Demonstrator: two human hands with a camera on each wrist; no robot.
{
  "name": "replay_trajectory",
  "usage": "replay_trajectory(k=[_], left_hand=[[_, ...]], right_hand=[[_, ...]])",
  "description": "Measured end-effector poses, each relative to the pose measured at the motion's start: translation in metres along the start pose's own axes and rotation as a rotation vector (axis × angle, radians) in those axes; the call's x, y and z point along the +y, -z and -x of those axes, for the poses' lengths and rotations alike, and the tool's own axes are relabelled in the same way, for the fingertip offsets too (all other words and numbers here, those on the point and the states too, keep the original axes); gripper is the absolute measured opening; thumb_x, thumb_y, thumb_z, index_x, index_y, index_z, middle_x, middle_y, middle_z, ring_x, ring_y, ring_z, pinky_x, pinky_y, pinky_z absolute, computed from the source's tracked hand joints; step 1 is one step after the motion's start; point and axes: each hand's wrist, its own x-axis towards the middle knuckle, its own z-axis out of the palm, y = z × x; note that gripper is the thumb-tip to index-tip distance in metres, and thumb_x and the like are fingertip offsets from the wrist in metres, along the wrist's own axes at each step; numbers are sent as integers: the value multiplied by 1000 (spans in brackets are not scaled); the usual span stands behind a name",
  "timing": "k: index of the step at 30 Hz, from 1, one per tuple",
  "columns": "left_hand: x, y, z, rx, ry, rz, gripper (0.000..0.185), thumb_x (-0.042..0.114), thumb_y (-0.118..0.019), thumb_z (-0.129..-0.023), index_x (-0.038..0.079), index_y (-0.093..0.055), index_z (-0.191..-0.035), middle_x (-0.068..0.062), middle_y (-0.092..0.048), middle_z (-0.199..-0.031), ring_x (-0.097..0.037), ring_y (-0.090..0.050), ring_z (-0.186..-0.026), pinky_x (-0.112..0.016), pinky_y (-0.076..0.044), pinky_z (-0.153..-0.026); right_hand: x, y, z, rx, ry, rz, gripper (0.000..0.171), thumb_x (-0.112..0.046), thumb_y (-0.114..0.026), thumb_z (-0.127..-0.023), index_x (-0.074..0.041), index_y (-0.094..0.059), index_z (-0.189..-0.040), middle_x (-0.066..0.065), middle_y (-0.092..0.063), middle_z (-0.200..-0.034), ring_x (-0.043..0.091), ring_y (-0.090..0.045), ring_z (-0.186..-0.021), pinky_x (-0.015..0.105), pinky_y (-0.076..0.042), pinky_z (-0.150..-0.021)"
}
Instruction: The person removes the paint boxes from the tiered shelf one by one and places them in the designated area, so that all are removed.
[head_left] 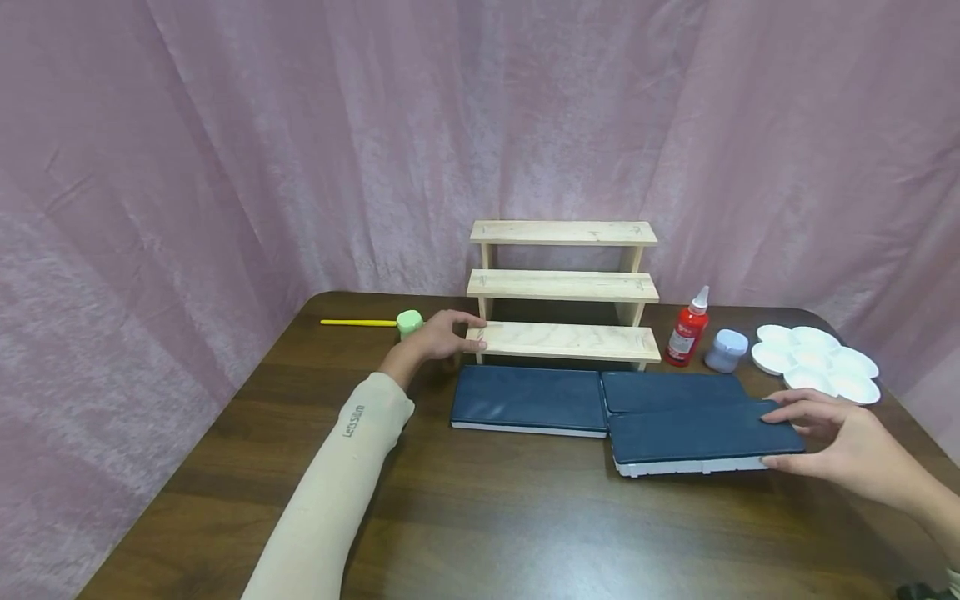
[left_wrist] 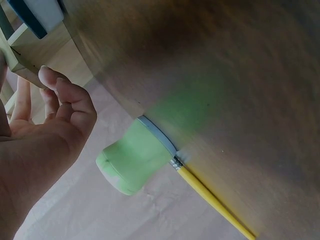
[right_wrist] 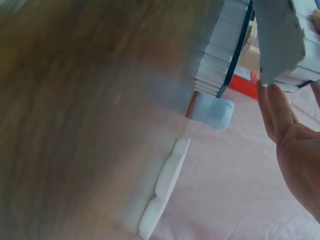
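In the head view my left hand (head_left: pixel 438 335) holds the left end of the lowest step of a three-step wooden display stand (head_left: pixel 562 340), thumb and fingers around the plank's corner. My right hand (head_left: pixel 840 437) grips the right end of a flat case (head_left: pixel 697 433) with a dark blue lid and white base. That case is tilted, and its pale underside (right_wrist: pixel 282 45) shows in the right wrist view. It partly covers a second dark blue case (head_left: pixel 667 387) on the table. A third such case (head_left: pixel 528 398) lies to the left, in front of the stand.
At the back right of the table (head_left: pixel 525 517) stand a red squeeze bottle (head_left: pixel 684 335) and a small pale-lidded jar (head_left: pixel 726 350). Beyond them lies a white flower-shaped palette (head_left: pixel 813 358). A light green jar (left_wrist: pixel 137 160) and a yellow stick (left_wrist: pixel 212 200) are beside my left hand.
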Motion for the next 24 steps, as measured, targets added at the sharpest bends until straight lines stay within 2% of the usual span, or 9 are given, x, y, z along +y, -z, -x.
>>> replay_trajectory(k=[5,10,14,18,21,24], left_hand=[[1,1,2,-11,6,-7,51,35,-78,-86,21,-65,-133,-11,-50,-146,-33,-41,-136,-52,-36,-109],[1,2,2,-7,-2,-9,51,36,-78,-86,20,-64,-133,-11,-50,-146,-34,-40,-138,-52,-35,-110],[1,2,1,-2,-23,-9,51,35,-78,-87,19,-64,-133,-12,-48,-147,-33,-38,-139,-51,-34,-111],[-1,3,2,1,-9,-20,51,35,-77,-87,19,-64,-133,-13,-48,-148,-34,-39,-138,-51,-34,-110],[-1,2,2,-3,-3,-28,51,36,-77,-88,20,-64,-134,-12,-49,-147,-34,-39,-138,-52,-35,-110],[0,1,1,-11,-24,-26,50,35,-76,-88,19,-63,-134,-13,-49,-146,-34,-39,-138,-52,-35,-110]], right_hand=[[1,-2,2,-30,-12,13,45,-11,-95,-63,-9,-73,-102,-15,-58,-116,-14,-54,-99,3,-43,-77],[1,-1,2,-30,6,76,47,-18,-96,-60,-17,-73,-101,-16,-58,-115,-15,-53,-97,4,-44,-75],[4,-1,2,-42,34,111,50,-18,-97,-59,-20,-71,-102,-16,-57,-116,-14,-51,-97,10,-49,-67],[7,-4,1,-64,62,123,54,-18,-97,-57,-20,-69,-103,-14,-57,-117,-11,-50,-95,19,-52,-59],[7,-6,1,-71,81,133,55,-20,-98,-56,-21,-68,-102,-10,-57,-115,-8,-50,-93,21,-52,-57],[8,-6,3,-63,87,133,55,-19,-98,-55,-22,-68,-102,-11,-58,-115,-6,-50,-91,21,-51,-56]])
